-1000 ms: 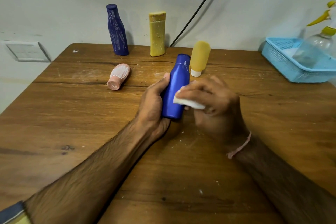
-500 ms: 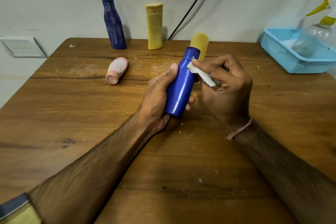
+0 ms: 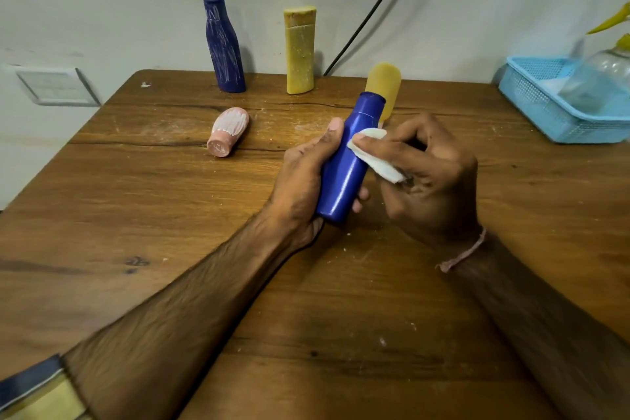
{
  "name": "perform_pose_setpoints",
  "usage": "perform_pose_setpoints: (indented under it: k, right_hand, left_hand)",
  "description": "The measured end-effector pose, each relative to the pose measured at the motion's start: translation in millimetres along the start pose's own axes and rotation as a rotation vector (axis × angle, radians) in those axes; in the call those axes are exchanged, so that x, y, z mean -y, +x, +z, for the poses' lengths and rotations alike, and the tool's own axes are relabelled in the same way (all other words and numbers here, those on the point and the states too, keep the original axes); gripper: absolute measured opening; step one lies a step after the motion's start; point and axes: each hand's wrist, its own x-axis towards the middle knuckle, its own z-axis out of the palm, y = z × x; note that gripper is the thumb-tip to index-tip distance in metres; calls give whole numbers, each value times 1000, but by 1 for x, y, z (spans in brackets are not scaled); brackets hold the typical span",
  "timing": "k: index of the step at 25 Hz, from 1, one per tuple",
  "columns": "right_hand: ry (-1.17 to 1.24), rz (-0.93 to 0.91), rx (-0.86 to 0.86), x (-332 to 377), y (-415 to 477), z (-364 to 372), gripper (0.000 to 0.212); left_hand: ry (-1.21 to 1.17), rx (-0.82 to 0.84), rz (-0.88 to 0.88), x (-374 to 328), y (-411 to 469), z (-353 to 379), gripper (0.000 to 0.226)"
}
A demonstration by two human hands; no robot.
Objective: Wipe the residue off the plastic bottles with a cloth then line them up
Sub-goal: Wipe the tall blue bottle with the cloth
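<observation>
Bottles are being cleaned one at a time; the blue bottle (image 3: 347, 160) is gripped around its lower body by the left hand (image 3: 306, 177) and held tilted above the tabletop (image 3: 170, 215), cap pointing away. A folded white cloth (image 3: 373, 155) is pinched in the right hand (image 3: 426, 174) and pressed against the bottle's upper side, just below the neck.

For a good wipe, the bottle should probably be turned in the left hand so every face is met by the cloth, with firm strokes along its length.

Both forearms are stretched forward, wrists angled inward. Beyond the hands, a scratched dark bottle (image 3: 223, 44), two yellow bottles (image 3: 300, 51) (image 3: 383, 82) and a pink bottle (image 3: 228, 131) lying down are left streaked.
</observation>
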Motion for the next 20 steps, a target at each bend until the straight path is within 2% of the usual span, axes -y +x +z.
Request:
perform_pose_setpoints:
  k: [2,4,8,14,17,20]
  right_hand:
    - [13,82,-71,-7,3,2,24]
    - [34,193,-113,-13,4,4,31]
    - [25,84,31,-5,-2,7,36]
    - [-26,21,44,1,-2,7,31]
    - [-50,64,-9,1,-4,10,28]
    - [-67,144,-85,-5,1,11,28]
  left_hand:
    - [-39,9,-33,-1,1,1,42]
    - [-83,28,-99,-2,1,1,45]
    - [-48,-35,-177,-3,5,-7,48]
    - [98,-168,-19,5,8,-7,32]
    - [134,-82,39,5,8,-8,48]
    - [132,-18,48,5,6,-7,36]
